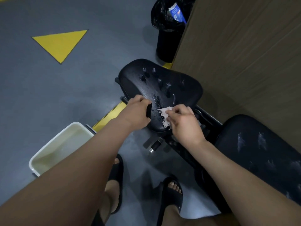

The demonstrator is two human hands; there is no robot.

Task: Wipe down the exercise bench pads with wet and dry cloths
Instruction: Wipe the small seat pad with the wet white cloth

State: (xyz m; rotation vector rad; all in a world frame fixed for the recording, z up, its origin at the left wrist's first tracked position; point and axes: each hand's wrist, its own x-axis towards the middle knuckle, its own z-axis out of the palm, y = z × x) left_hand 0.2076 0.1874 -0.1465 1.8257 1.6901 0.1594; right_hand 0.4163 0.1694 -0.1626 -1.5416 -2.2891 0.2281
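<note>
- Wiping near tip of seat pad [160, 86] with pale cloth [164, 115], pinched between curled fingers and thumb of right hand [184, 123]; cloth lying flat against pad surface.
- Bracing with left hand [137, 111] at pad's left edge, fingers curled tight round dark object [149, 110]; can't tell second cloth from pad trim.
- Seeing droplets and small puddles across most of seat pad, thickest through middle and far half. Reads as wetted, not dried.
- Seeing wet streaks on back pad [260, 152] too, lower right, well apart from both hands, touched by neither.
- Judging progress as roughly midway: water on both pads, so wet stage likely applied; drying left on both, with only the near tip of seat under the cloth.
- Can't tell pale cloth's role, wet or dry; looks ragged, maybe paper.
- Noting tub of water [61, 144] on floor [32, 79] at left, just beside left forearm, handy for rinsing.
- Noting bin [167, 38] with black liner beyond seat pad, beside wooden panel [244, 54]; yellow triangle [60, 44] painted on floor; sandals [171, 191] at bottom.
- Flagging drip risk off pad edge onto knob [154, 145] and frame underneath; probably worth a dry pass there as well.
</note>
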